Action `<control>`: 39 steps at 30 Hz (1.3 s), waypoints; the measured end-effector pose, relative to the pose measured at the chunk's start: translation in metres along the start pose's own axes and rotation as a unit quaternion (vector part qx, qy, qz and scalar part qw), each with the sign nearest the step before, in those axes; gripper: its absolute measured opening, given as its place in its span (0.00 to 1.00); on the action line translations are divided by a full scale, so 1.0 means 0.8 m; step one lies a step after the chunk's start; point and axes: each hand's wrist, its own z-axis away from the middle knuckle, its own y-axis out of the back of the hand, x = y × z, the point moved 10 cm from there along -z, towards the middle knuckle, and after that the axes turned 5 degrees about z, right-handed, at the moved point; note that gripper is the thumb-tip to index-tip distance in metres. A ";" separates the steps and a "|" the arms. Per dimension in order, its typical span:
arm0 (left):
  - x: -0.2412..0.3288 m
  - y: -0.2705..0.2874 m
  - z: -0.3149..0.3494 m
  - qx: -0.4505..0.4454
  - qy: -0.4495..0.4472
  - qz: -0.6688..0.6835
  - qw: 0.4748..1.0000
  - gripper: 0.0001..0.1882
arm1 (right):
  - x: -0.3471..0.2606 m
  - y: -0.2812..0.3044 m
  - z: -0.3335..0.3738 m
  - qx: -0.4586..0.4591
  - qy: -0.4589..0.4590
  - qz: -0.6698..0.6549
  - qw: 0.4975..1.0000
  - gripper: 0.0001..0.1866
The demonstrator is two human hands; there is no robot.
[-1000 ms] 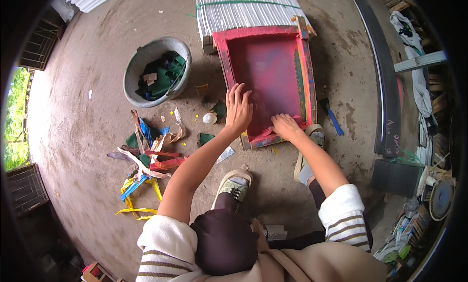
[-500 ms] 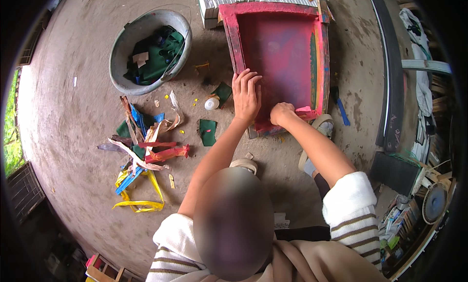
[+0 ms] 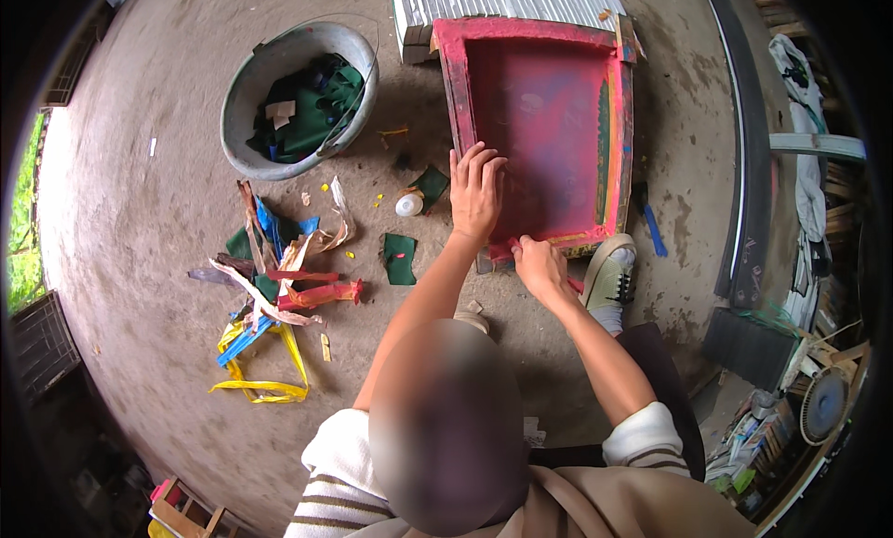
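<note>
A shallow wooden frame (image 3: 458, 92), painted red and pink with a stained panel inside, looks like a printing screen. My left hand (image 3: 478, 199) rests open on its left rim, fingers stretched over the inner edge. At the near rim my right hand (image 3: 544, 266) is closed, its fingertips pinched near the corner. A red strip (image 3: 577, 285), seemingly tape, sticks out beside that palm; most of it is hidden. The frame's far end lies against a stack of white corrugated sheets (image 3: 502, 0).
A grey bucket (image 3: 233, 133) holding dark green pieces stands at the far left. Left of my arm lies a heap of torn strips (image 3: 279, 278). A white round object (image 3: 408, 205), green scraps (image 3: 400, 259) and a blue-handled tool (image 3: 654, 224) lie on the floor. My shoe (image 3: 610, 273) touches the frame's near-right corner.
My right hand has come out from inside the frame's near end toward me. The pink piece in the near-right corner has gone from there; a red strip now shows beside that hand. My left hand stays on the rim.
</note>
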 end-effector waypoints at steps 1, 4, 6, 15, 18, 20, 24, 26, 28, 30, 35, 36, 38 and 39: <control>-0.001 0.000 0.000 0.000 0.000 -0.002 1.000 0.12 | -0.005 0.004 0.009 0.019 0.004 -0.002 1.000 0.11; -0.003 -0.003 0.003 -0.009 0.001 -0.004 1.000 0.12 | -0.022 0.007 0.024 0.042 0.022 -0.003 0.999 0.12; -0.005 -0.006 0.002 -0.017 0.001 -0.005 1.000 0.12 | -0.023 0.004 0.032 0.058 0.026 0.012 0.998 0.11; 0.006 -0.011 0.002 -0.037 -0.006 -0.017 0.999 0.10 | -0.018 -0.001 0.053 0.080 0.026 -0.012 0.996 0.10; 0.005 -0.009 0.001 -0.041 -0.004 -0.021 0.999 0.09 | -0.028 0.016 0.054 0.070 0.026 -0.001 0.997 0.13; 0.001 -0.010 0.002 -0.044 -0.008 -0.032 0.998 0.10 | -0.037 0.014 0.048 0.064 0.040 0.038 0.996 0.16; 0.004 -0.008 0.001 -0.038 -0.011 -0.034 0.999 0.09 | -0.072 0.014 0.029 0.095 0.126 0.299 0.941 0.18; 0.011 -0.012 -0.003 -0.035 -0.011 -0.024 0.999 0.08 | -0.088 0.002 0.015 0.181 0.145 0.421 0.877 0.15; 0.010 -0.013 -0.001 -0.041 -0.005 -0.017 0.999 0.08 | -0.080 -0.026 -0.013 0.095 0.086 0.383 0.915 0.15; 0.004 -0.010 -0.002 -0.040 -0.005 -0.017 0.999 0.09 | -0.072 -0.042 -0.032 -0.001 0.064 0.310 0.948 0.14; 0.008 -0.012 -0.003 -0.037 -0.005 -0.007 0.999 0.09 | -0.057 -0.061 -0.060 -0.140 0.077 0.336 0.928 0.10; 0.003 -0.009 -0.001 -0.039 -0.002 -0.011 0.999 0.09 | -0.062 -0.072 -0.064 -0.152 0.085 0.377 0.910 0.10; 0.004 -0.007 -0.001 -0.036 -0.003 -0.008 0.999 0.09 | -0.057 -0.080 -0.076 -0.183 0.108 0.351 0.912 0.14; 0.004 -0.009 -0.001 -0.035 -0.003 -0.005 0.999 0.09 | -0.049 -0.089 -0.084 -0.199 0.116 0.321 0.919 0.17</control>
